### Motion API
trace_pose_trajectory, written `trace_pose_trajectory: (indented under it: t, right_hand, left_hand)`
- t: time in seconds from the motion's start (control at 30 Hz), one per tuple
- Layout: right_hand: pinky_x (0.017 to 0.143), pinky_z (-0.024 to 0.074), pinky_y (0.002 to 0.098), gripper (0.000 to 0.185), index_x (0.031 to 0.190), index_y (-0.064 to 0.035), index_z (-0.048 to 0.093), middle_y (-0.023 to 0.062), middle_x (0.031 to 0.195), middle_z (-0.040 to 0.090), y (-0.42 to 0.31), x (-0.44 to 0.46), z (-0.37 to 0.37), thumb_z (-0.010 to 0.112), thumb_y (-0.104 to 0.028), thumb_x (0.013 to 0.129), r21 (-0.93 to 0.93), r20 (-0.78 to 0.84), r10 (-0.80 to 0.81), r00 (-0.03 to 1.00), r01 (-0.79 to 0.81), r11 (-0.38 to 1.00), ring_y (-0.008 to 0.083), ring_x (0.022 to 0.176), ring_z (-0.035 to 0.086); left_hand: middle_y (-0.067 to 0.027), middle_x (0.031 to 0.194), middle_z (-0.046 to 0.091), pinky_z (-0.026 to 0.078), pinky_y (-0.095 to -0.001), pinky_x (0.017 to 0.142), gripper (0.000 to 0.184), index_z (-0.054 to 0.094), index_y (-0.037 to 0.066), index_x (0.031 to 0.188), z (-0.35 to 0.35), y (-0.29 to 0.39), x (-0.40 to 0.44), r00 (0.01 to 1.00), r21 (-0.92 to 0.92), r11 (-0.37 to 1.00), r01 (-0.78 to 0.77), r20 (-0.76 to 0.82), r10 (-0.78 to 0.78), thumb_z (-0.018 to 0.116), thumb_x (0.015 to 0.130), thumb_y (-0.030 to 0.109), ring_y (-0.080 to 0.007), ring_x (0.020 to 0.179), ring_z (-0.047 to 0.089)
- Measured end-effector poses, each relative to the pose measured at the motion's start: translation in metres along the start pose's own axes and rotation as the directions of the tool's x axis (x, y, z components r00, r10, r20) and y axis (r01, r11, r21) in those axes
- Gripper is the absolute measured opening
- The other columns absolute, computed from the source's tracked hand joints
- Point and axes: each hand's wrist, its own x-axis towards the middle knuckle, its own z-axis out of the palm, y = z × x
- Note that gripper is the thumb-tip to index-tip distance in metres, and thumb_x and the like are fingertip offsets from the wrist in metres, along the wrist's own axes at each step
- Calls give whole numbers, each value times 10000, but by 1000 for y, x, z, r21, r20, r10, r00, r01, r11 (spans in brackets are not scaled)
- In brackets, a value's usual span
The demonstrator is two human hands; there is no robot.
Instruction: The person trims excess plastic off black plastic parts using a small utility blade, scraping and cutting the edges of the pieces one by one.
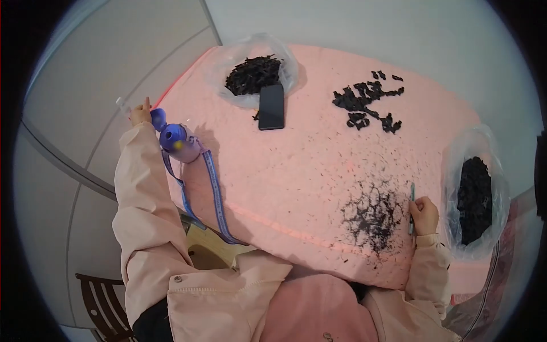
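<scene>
At the table's left edge, my left hand (141, 114) is beside the raised lid (158, 118) of a purple water bottle (183, 146). Its fingers are partly closed, with one finger pointing up, and a small translucent piece (121, 105) shows at its far side. The bottle stands with its spout uncovered and a blue strap (213, 194) hanging over the table edge. On the right, my right hand (424, 215) is closed around a thin teal-grey stick-like tool (412, 196); its exact kind is unclear. Left of that hand lie scattered fine black shreds (375, 219).
A pink cloth (273, 171) covers the table. Clear bags with black pieces stand at the back (288, 62) and right (501, 199). A black phone (272, 107) leans against the back bag. Larger black scraps (364, 100) lie at back right. A slatted chair (105, 302) is lower left.
</scene>
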Motion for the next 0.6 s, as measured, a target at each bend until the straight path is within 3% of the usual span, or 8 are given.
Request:
trace_pose_trajectory:
  t: [0.13, 0.23, 0.33, 0.43, 0.53, 0.6]
  right_hand:
    - [463, 366, 306, 186, 657, -31, 533, 70, 501, 484, 5, 3, 5, 633, -186, 679, 32, -17, 18, 1000, -18, 999, 191, 461, 467]
    - [448, 350, 291, 172, 653, -33, 531, 55, 487, 466, 10, 5, 8, 635, -167, 678, 73, -9, 28, 1000, -28, 997, 153, 445, 438]
    - [441, 339, 280, 166, 654, -32, 528, 46, 484, 454, 12, 4, 8, 636, -155, 678, 93, -13, 18, 1000, -17, 996, 133, 441, 415]
    - [447, 345, 283, 167, 659, -29, 528, 48, 492, 456, 11, 5, 6, 634, -156, 680, 101, 8, 8, 1000, -8, 995, 141, 447, 418]
    - [474, 368, 303, 180, 675, -26, 536, 73, 516, 483, 7, 3, 0, 623, -183, 686, 79, 30, -17, 999, 14, 997, 190, 473, 461]
    - [499, 387, 320, 194, 688, -25, 544, 96, 539, 504, 9, 2, -1, 613, -206, 690, 68, 41, -14, 999, 11, 998, 232, 504, 495]
  left_hand:
    - [-103, 757, 640, 425, -306, 713, 469, 671, 72, 793, -9, 0, 12, 999, -131, 990, 48, -10, -50, 499, 760, 507, -217, 762, 596]
    - [-99, 742, 639, 425, -298, 702, 485, 667, 60, 791, -19, 13, 0, 971, -340, 922, 186, 210, -118, 501, 758, 515, -220, 751, 595]
    - [-101, 739, 627, 431, -307, 686, 423, 656, 42, 770, -26, 32, -35, 970, -192, 979, -61, 220, 104, 522, 770, 444, -232, 740, 588]
    - [-107, 823, 609, 425, -336, 719, 304, 635, 39, 817, -6, 16, -54, 916, -41, 928, -371, 144, 373, 512, 798, 316, -256, 796, 567]
    - [-110, 920, 578, 407, -366, 769, 215, 604, 52, 900, -8, 32, -103, 796, -27, 797, -604, -88, 600, 489, 808, 209, -275, 875, 534]
    - [-109, 973, 566, 393, -371, 800, 220, 589, 64, 939, -11, 27, -105, 820, 7, 821, -571, -35, 571, 473, 819, 208, -274, 912, 520]
